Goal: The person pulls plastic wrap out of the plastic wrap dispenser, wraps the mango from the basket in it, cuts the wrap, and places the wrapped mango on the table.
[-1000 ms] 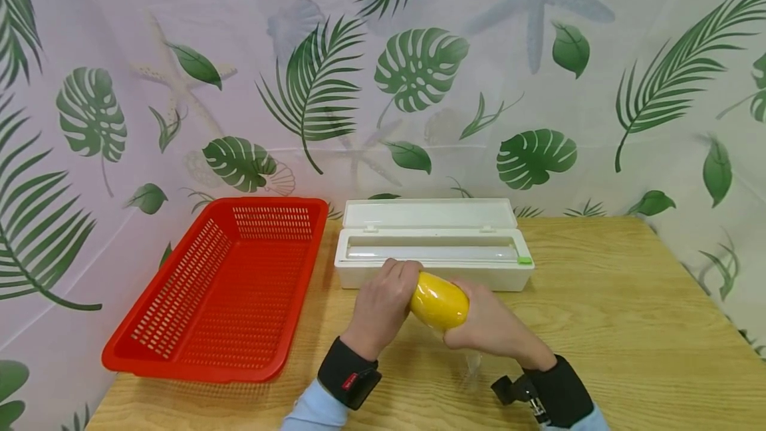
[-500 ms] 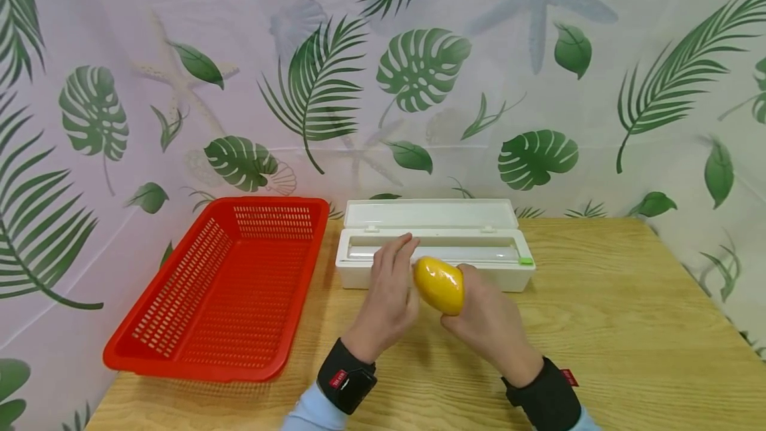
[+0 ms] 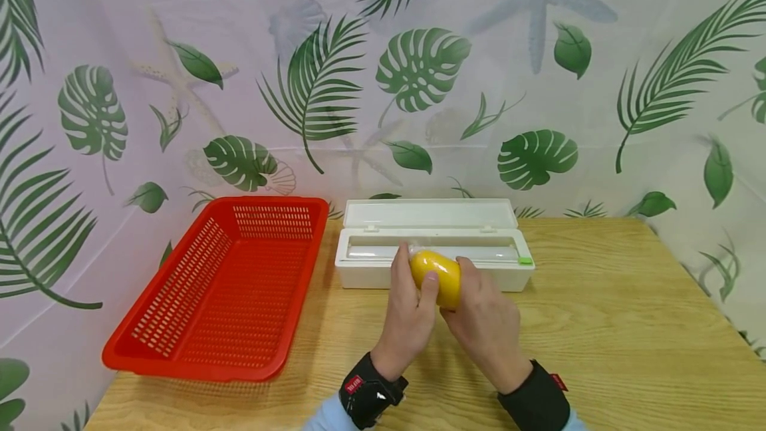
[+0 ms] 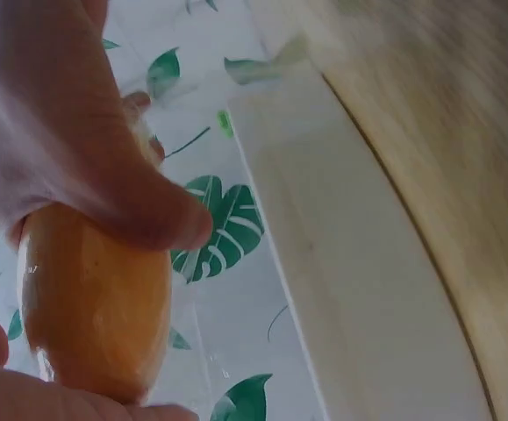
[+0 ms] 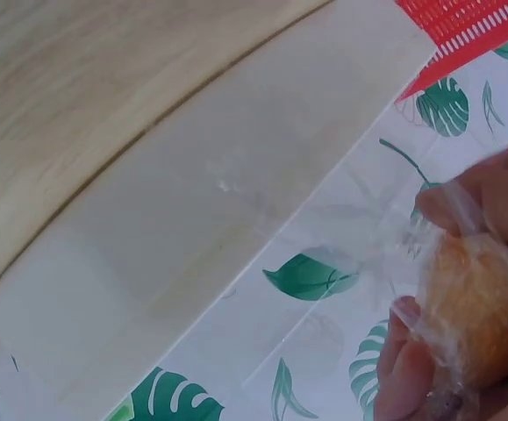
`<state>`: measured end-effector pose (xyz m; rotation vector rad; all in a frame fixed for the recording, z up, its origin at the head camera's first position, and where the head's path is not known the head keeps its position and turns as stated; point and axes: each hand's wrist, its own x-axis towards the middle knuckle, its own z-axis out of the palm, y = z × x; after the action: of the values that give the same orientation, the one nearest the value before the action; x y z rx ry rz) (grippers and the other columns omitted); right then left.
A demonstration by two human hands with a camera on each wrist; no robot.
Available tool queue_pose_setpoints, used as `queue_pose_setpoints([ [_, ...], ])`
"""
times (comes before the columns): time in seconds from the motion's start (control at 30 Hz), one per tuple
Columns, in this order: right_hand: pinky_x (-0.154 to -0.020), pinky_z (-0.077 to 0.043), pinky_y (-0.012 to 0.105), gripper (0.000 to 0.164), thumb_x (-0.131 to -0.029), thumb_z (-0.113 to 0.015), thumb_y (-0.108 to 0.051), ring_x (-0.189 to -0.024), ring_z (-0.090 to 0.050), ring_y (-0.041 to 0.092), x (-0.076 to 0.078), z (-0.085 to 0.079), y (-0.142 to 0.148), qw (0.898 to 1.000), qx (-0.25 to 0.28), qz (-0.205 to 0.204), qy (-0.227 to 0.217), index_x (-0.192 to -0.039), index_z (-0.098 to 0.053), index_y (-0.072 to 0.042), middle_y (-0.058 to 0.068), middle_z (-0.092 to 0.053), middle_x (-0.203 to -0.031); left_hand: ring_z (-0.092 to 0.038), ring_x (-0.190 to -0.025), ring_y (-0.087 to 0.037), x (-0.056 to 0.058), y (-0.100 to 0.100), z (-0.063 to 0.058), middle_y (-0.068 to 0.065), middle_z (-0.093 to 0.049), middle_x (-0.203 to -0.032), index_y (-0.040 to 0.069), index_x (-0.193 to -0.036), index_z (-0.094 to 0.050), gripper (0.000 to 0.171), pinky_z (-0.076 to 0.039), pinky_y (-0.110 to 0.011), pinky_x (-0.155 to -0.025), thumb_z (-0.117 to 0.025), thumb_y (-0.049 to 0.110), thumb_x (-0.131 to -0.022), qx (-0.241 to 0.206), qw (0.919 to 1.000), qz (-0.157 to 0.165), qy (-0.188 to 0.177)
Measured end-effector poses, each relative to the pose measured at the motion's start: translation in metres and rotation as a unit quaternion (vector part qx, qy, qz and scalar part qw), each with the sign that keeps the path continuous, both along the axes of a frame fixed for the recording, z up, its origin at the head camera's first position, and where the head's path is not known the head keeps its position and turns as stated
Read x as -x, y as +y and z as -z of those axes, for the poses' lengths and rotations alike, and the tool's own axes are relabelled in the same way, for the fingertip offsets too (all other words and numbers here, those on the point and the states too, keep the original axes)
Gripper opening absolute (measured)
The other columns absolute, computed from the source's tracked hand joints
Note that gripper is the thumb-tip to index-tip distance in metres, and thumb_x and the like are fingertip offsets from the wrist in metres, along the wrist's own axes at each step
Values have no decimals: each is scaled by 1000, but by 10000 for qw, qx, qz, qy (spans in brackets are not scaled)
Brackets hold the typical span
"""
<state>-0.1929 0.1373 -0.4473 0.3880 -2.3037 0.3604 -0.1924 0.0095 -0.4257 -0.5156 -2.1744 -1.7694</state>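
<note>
A yellow mango (image 3: 439, 275) wrapped in clear cling film is held in the air between both hands, in front of a white box. My left hand (image 3: 407, 318) holds its left end, the thumb lying across the near side. My right hand (image 3: 491, 331) grips the other end, its fingers curled round the fruit. In the left wrist view the mango (image 4: 96, 298) looks smooth and glossy under the film. Crumpled film (image 5: 451, 307) gathers at its end in the right wrist view. The palm sides of both hands are largely hidden in the head view.
Behind the hands stands the white cling film box (image 3: 365, 276), lid (image 3: 431, 213) raised, with a roll (image 3: 374, 251) inside and a green piece (image 3: 524, 261) at its right corner. A red plastic basket (image 3: 293, 324) sits on the left of the wooden table (image 3: 616, 324). A leaf-patterned sheet hangs behind.
A second ago both hands gripped the mango, with loose film hanging beneath. Half a second ago the left hand lay open beside it; now it holds the left end again. No film hangs below.
</note>
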Motion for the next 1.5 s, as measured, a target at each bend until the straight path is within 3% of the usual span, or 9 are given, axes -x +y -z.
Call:
queue_pose_setpoints([
  [0.1, -44, -54, 40, 78, -54, -86, -18, -64, -57, 29, 0, 1, -1, 10000, 9, -41, 78, -117, -46, 4, 21, -60, -84, -43, -103, -16, 0, 2, -1, -11, -32, -134, 8, -145, -6, 62, -45, -38, -89, -43, 18, -96, -383, 9985, 273, -292],
  [0.2, -47, -55, 41, 79, -53, -88, -17, -66, -57, 29, -1, 0, -4, 9999, 15, -85, 88, -117, -45, 3, 21, -59, -85, -46, -99, -16, -2, 4, -5, -10, -37, -128, 10, -144, -13, 59, -49, -36, -83, -45, 17, -95, -752, 9959, 325, -382],
  [0.47, -61, -57, 41, 76, -54, -86, -16, -74, -57, 29, -7, -2, -10, 9984, -3, -526, 209, -114, -45, 5, 21, -58, -90, -53, -91, -23, -13, -1, -28, -21, -52, -120, -1, -123, -45, 35, -52, -36, -74, -53, 9, -90, -1235, 9919, -290, -92],
  [0.63, -59, -57, 37, 74, -53, -82, -17, -73, -57, 26, -10, -1, -12, 9964, 38, -840, -61, -114, -46, 6, 20, -59, -93, -56, -81, -22, -11, -5, -25, -21, -61, -105, -3, -106, -55, 23, -51, -30, -63, -57, 5, -85, -1259, 9904, -557, 89],
  [0.77, -53, -55, 34, 72, -53, -79, -16, -66, -55, 21, -10, -1, -13, 9935, 155, -1094, -286, -113, -46, 7, 19, -58, -90, -57, -79, -21, -8, -7, -22, -20, -64, -97, -3, -100, -57, 19, -51, -31, -62, -60, 2, -81, -1429, 9878, -548, 283],
  [1.0, -52, -52, 30, 73, -49, -78, -12, -63, -50, 12, -12, -6, -13, 9811, 771, -1581, -804, -112, -46, 4, 12, -57, -88, -58, -83, -28, -2, -11, -13, -26, -64, -94, -4, -99, -56, 21, -49, -31, -66, -61, -3, -78, -1943, 9785, 189, 662],
  [1.23, -51, -49, 29, 71, -50, -75, -7, -63, -48, 9, -15, -12, -9, 9490, 1531, -2280, -1550, -114, -46, -1, 4, -55, -86, -58, -86, -37, 9, -16, 0, -32, -61, -92, -6, -97, -56, 22, -51, -29, -72, -62, -3, -76, -2577, 9543, 1287, 792],
  [1.37, -50, -49, 29, 74, -51, -74, -3, -63, -50, 11, -16, -17, -7, 9263, 1783, -2624, -2035, -118, -44, -4, 2, -55, -85, -58, -87, -33, 10, -18, 0, -15, -66, -92, -10, -93, -53, 22, -50, -30, -75, -61, 0, -75, -2790, 9394, 1820, 808],
  [1.5, -49, -49, 30, 71, -53, -75, -2, -62, -51, 12, -19, -20, -7, 9027, 2032, -2828, -2528, -118, -45, -8, 2, -56, -84, -57, -89, -25, 10, -19, -2, -1, -68, -93, 0, -91, -58, 16, -49, -29, -75, -58, 0, -75, -3148, 9176, 2327, 689],
])
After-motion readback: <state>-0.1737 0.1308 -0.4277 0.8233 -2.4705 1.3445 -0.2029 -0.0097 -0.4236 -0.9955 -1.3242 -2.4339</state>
